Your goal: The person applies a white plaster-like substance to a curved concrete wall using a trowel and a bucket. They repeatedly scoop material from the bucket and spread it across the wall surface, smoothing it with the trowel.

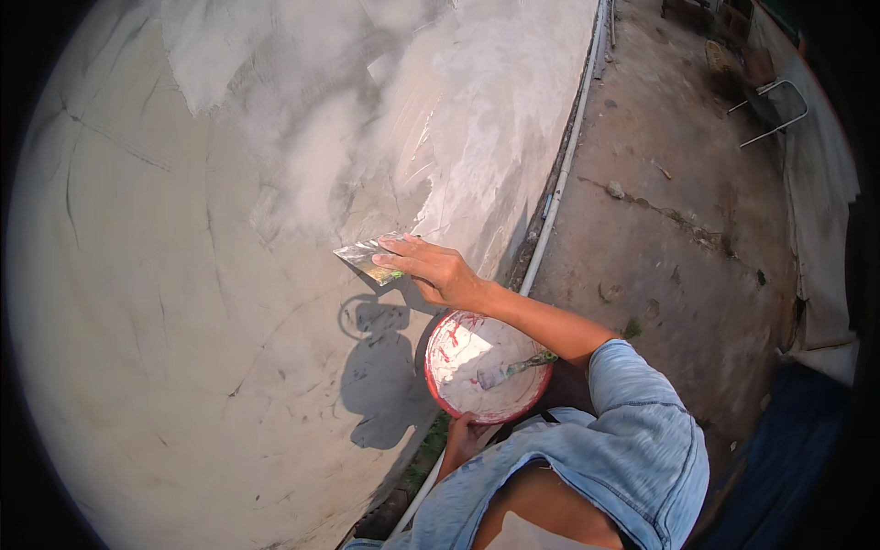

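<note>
My right hand (pixel 445 273) grips a flat, smeared metal scraper (pixel 363 257), its blade close to or against the grey wall (pixel 174 302); exact contact is hard to tell. Wet white putty (pixel 458 165) covers the wall's upper right part. Below that arm, a red-rimmed bucket (pixel 429 378) holds whitish putty (pixel 466 356). A putty knife (pixel 500 374) with a worn dark handle lies across the bucket's inside. My left hand (pixel 461 434) is closed on the bucket's near rim, its fingers partly hidden.
A white pipe (pixel 565 170) runs along the foot of the wall. To the right lies a dirt-stained floor (pixel 669 202) with a few weeds and stones. A metal-framed chair (pixel 779 110) stands at the far right, beside a pale wall (pixel 820 202). Dark blue cloth (pixel 793 449) is at lower right.
</note>
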Motion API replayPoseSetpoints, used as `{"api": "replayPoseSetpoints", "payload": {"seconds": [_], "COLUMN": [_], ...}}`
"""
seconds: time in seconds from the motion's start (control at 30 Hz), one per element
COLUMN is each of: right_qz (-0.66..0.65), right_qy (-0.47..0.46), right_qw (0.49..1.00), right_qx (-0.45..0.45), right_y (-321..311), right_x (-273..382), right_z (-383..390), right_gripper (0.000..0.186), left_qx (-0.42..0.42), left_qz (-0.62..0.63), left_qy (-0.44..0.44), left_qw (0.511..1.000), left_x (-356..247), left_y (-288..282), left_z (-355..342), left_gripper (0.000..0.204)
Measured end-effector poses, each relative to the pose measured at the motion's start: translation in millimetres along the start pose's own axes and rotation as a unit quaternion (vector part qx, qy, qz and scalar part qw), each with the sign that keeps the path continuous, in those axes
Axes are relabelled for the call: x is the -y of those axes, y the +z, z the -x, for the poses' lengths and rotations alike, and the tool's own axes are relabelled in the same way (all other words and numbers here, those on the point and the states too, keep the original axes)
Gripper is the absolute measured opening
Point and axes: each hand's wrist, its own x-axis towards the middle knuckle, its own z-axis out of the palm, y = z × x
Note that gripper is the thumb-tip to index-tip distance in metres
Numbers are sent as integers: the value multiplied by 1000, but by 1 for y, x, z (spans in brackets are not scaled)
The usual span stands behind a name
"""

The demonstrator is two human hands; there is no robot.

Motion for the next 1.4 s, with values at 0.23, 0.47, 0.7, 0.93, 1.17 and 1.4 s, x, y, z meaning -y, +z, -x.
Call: {"api": "replayPoseSetpoints", "payload": {"seconds": [0.23,0.47,0.7,0.93,1.17,1.4], "right_qz": [-51,-24,18,-42,34,-103], "right_qy": [214,251,70,218,161,157], "right_qw": [935,943,991,944,955,976], "right_qx": [-279,-219,-112,-245,-245,-107], "right_y": [-99,-47,54,-3,92,34], "right_x": [-131,-87,12,-40,-18,11], "right_z": [-72,-68,22,7,20,51], "right_gripper": [43,51,63,67,70,58], "left_qx": [15,9,-17,-5,-7,-3], "left_qz": [12,67,1,12,20,24], "left_qy": [-6,-15,-10,-2,-30,-7], "left_qw": [1000,998,1000,1000,999,1000], "left_x": [4,17,0,1,13,15], "left_y": [0,-8,15,10,-14,-12], "left_z": [-4,-4,12,9,-8,-2], "left_gripper": [49,50,52,44,41,38]}}
